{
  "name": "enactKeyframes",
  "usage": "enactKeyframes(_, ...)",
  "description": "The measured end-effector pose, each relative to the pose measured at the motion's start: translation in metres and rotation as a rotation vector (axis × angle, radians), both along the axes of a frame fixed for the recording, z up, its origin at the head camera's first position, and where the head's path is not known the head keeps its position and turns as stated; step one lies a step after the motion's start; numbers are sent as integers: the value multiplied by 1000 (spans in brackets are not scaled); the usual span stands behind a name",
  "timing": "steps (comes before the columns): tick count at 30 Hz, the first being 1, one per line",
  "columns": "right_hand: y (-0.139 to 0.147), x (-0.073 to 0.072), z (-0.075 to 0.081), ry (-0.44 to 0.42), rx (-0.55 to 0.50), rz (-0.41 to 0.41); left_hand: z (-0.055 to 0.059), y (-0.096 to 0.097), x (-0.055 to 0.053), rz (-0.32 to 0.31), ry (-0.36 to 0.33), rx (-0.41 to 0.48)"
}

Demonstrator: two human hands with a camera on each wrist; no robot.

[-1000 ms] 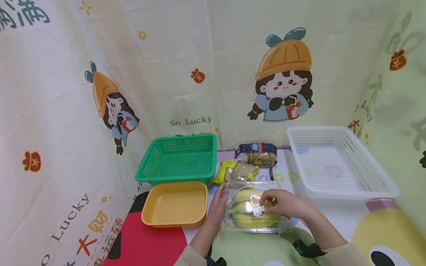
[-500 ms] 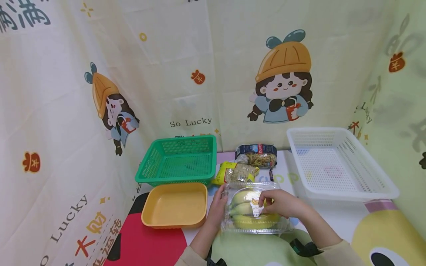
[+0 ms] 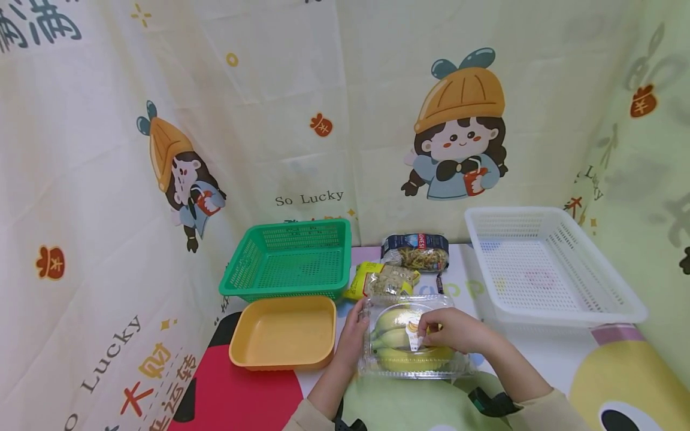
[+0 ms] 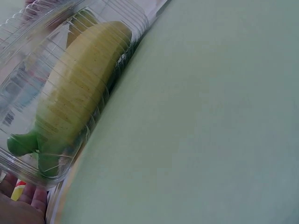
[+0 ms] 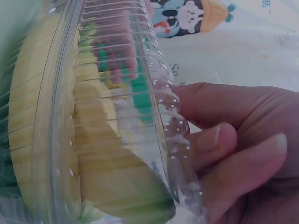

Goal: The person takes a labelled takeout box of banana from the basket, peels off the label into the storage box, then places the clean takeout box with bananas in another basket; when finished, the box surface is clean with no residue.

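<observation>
A clear plastic clamshell box (image 3: 458, 362) with several bananas (image 3: 412, 359) inside rests on the table in the head view. My left hand (image 3: 351, 335) holds the box by its left side; in the left wrist view its fingers (image 4: 29, 193) lie against the end near the green stems. Over the lid, my right hand (image 3: 455, 329) pinches the edge of a white label (image 3: 414, 336) with a banana picture, between thumb and forefinger. The label's right part is hidden by the fingers. Through the ribbed plastic, the right wrist view shows a banana (image 5: 107, 154) close up.
Behind the box lie a yellow bag (image 3: 383, 280) of dry food and a dark pasta bag (image 3: 415, 251). To the left stand a green basket (image 3: 345, 257) and a yellow-orange tray (image 3: 283, 332). A white basket (image 3: 598, 281) is at the right, near the printed cloth wall (image 3: 366, 149).
My right hand has shifted slightly left, and the label it pinches looks narrower and tilted, its right part drawn up. The left hand and the box stay in place.
</observation>
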State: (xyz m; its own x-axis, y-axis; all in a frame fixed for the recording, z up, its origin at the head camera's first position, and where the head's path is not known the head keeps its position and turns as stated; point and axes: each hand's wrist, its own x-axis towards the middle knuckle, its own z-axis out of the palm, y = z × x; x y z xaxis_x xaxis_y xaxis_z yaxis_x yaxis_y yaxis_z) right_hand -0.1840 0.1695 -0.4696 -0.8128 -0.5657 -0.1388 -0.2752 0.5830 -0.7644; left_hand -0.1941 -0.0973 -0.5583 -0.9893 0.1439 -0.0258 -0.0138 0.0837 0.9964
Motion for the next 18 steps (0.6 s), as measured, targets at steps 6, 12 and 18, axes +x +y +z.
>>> enactKeyframes(6, 1, 3, 2, -63, -65, 20, -1, 0, -1, 9, 0, -5)
enactKeyframes(12, 1, 4, 7, -115, -97, -14, -1, 1, -1, 5, 20, -4)
enactKeyframes(18, 1, 4, 10, -134, -120, -20, -1, 1, 0, 4, 19, -2)
